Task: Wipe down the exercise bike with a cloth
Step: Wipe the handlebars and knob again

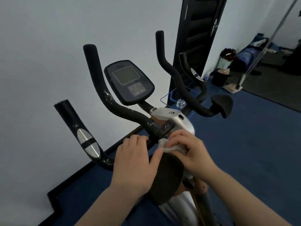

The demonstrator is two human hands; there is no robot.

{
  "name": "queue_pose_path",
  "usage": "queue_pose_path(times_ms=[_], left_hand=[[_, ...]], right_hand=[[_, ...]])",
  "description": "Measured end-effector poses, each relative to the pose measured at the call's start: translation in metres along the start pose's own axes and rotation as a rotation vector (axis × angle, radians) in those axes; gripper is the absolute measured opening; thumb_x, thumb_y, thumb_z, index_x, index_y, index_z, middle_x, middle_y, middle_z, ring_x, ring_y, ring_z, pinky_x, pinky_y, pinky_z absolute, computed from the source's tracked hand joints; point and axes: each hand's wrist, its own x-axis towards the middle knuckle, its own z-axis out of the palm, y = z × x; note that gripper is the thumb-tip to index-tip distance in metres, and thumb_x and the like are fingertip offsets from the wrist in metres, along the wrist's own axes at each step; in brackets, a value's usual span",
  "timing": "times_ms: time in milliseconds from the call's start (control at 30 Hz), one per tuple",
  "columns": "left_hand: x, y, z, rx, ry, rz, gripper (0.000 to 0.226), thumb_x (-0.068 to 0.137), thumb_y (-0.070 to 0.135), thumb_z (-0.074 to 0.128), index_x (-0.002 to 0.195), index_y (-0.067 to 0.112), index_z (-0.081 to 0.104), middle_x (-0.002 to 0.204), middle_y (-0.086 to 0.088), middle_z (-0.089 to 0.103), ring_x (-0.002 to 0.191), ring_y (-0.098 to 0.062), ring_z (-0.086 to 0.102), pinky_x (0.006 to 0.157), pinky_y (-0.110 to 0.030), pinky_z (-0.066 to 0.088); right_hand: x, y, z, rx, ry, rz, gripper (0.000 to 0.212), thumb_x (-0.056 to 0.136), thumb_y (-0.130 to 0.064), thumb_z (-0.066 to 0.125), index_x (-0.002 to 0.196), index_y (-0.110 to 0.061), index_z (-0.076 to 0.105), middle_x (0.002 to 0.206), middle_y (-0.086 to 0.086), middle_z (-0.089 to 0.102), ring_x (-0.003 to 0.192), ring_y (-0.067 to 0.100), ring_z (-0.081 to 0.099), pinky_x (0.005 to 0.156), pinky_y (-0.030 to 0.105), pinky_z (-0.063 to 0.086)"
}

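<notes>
Your right hand (187, 150) clutches the cloth (169, 146); your left hand (135, 160) grips the handlebar (130, 115), whose long axis runs toward 11 o'clock.

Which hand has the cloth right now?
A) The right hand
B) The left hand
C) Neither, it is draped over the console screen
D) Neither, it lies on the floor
A: the right hand presses the crumpled pale cloth against the bike by the handlebar stem, while the left hand grips the black handlebar.
</notes>
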Motion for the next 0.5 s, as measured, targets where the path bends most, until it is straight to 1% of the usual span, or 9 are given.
queue_pose_path(times_ms=[67,133,200,233,267,334,400,434,500], left_hand=[[0.001,0.001,0.0,-0.004,-0.009,-0.005,0.06,0.079,0.067,0.021,0.121,0.03,0.045,0.114,0.011,0.048,0.096,-0.003,0.032,0.085,-0.024,0.03],[0.0,0.003,-0.001,-0.025,-0.012,-0.027,0.059,0.079,0.067,0.023,0.119,0.031,0.047,0.113,0.012,0.048,0.095,-0.003,0.032,0.085,-0.024,0.028],[-0.001,0.003,-0.002,-0.029,-0.011,-0.045,0.06,0.078,0.069,0.024,0.119,0.032,0.047,0.113,0.013,0.048,0.096,-0.003,0.035,0.086,-0.024,0.027],[-0.001,0.004,-0.002,-0.022,-0.01,-0.058,0.061,0.078,0.07,0.024,0.119,0.032,0.047,0.113,0.014,0.048,0.098,-0.004,0.038,0.088,-0.024,0.027],[-0.003,0.004,-0.002,-0.02,-0.01,-0.075,0.063,0.077,0.072,0.023,0.12,0.032,0.047,0.113,0.014,0.048,0.101,-0.006,0.041,0.091,-0.025,0.027],[-0.005,0.005,-0.002,-0.026,-0.015,-0.108,0.07,0.074,0.077,0.021,0.122,0.033,0.045,0.11,0.017,0.043,0.107,-0.007,0.043,0.094,-0.026,0.026],[-0.008,0.005,-0.001,0.007,-0.012,-0.124,0.079,0.068,0.086,0.018,0.123,0.036,0.044,0.11,0.02,0.041,0.11,-0.007,0.04,0.096,-0.027,0.023],[-0.008,0.006,-0.001,0.03,-0.006,-0.127,0.084,0.064,0.09,0.017,0.123,0.037,0.043,0.112,0.02,0.042,0.111,-0.007,0.039,0.097,-0.028,0.022],[-0.008,0.007,0.0,0.041,-0.001,-0.141,0.088,0.06,0.094,0.018,0.123,0.039,0.043,0.114,0.02,0.043,0.11,-0.006,0.039,0.095,-0.027,0.02]], right_hand=[[0.012,0.002,0.003,-0.059,0.013,-0.027,0.01,0.079,-0.018,0.067,0.088,-0.024,0.064,0.1,-0.012,0.058,0.101,0.002,0.055,0.086,0.013,0.045],[0.026,0.005,0.007,-0.043,0.198,0.084,0.012,0.082,-0.011,0.066,0.089,-0.02,0.064,0.094,-0.014,0.059,0.094,-0.006,0.054,0.078,0.008,0.043],[0.037,0.005,0.002,0.092,0.42,0.271,0.011,0.084,-0.014,0.066,0.088,-0.024,0.065,0.089,-0.016,0.064,0.088,-0.011,0.057,0.072,0.003,0.043],[0.035,0.006,-0.004,0.129,0.471,0.282,0.013,0.084,-0.016,0.068,0.089,-0.028,0.064,0.088,-0.018,0.066,0.087,-0.01,0.058,0.071,0.003,0.044],[0.03,0.008,-0.01,0.125,0.454,0.244,0.017,0.082,-0.017,0.069,0.091,-0.031,0.063,0.09,-0.02,0.066,0.089,-0.008,0.059,0.072,0.003,0.044],[0.014,0.006,-0.016,0.125,0.28,0.148,0.027,0.079,-0.017,0.071,0.099,-0.033,0.062,0.095,-0.022,0.064,0.093,-0.003,0.06,0.076,0.007,0.046],[0.004,0.004,-0.011,0.143,0.088,-0.004,0.027,0.077,-0.011,0.074,0.1,-0.025,0.068,0.096,-0.017,0.067,0.096,0.002,0.063,0.08,0.014,0.049],[0.003,0.004,-0.007,0.137,0.029,-0.079,0.024,0.076,-0.007,0.075,0.097,-0.019,0.071,0.097,-0.014,0.068,0.097,0.004,0.063,0.083,0.018,0.05],[0.012,0.004,-0.003,0.08,-0.013,-0.172,0.02,0.073,-0.004,0.077,0.091,-0.012,0.074,0.097,-0.006,0.067,0.097,0.007,0.061,0.086,0.023,0.05]])
